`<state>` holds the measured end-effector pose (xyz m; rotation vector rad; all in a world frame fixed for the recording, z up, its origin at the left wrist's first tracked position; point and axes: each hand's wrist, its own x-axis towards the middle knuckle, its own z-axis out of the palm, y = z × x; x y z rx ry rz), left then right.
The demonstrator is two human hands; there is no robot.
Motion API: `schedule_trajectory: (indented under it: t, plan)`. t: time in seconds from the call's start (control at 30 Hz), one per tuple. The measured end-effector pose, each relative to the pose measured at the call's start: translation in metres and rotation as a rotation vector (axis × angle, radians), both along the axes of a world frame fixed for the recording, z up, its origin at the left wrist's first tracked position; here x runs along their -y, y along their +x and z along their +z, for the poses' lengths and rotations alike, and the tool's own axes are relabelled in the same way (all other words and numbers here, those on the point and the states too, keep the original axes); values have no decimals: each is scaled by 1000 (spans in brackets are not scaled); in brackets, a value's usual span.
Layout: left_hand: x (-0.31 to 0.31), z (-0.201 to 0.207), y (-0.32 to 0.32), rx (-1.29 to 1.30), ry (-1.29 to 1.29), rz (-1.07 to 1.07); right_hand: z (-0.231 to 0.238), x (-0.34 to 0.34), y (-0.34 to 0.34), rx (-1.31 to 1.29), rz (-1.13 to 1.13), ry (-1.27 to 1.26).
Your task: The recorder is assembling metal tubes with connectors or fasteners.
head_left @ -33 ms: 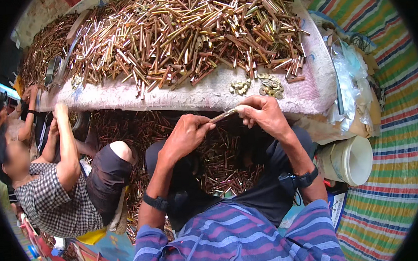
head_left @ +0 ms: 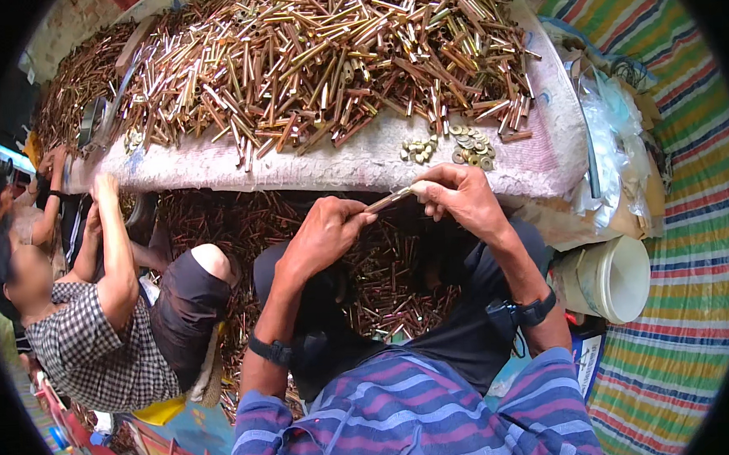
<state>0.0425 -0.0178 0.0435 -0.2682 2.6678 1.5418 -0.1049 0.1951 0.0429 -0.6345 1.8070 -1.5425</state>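
A slim metal tube (head_left: 389, 200) is held level over my lap, just off the table's near edge. My left hand (head_left: 325, 236) is closed in a pinch on its left end. The tube's right end is pinched between the thumb and fingers of my right hand (head_left: 464, 201); whether a small part sits there too is hidden by the fingertips. On the table beyond my right hand lie a little heap of small brass-coloured fittings (head_left: 418, 150) and a pile of round washers (head_left: 472, 149).
A large heap of copper-coloured tubes (head_left: 306, 66) covers the cloth-topped table (head_left: 557, 135). More tubes (head_left: 393, 296) lie on the floor below. A white bucket (head_left: 627, 280) and clear plastic bags (head_left: 612, 144) are at the right. A co-worker in a checked shirt (head_left: 99, 348) sits at the left.
Both my hands keep their pinch on the tube, and have shifted only very slightly. The co-worker's raised hand has moved a little.
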Motion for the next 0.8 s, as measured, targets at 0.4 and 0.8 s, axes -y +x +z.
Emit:
schedule_trajectory:
  t: [0.4,0.8]
  plan:
    - [3,0,0,236,232,7,8,-9,-5,-159,153,-8]
    - [1,-5,-1,120,42,-66,-9,-12,1,-178,105,108]
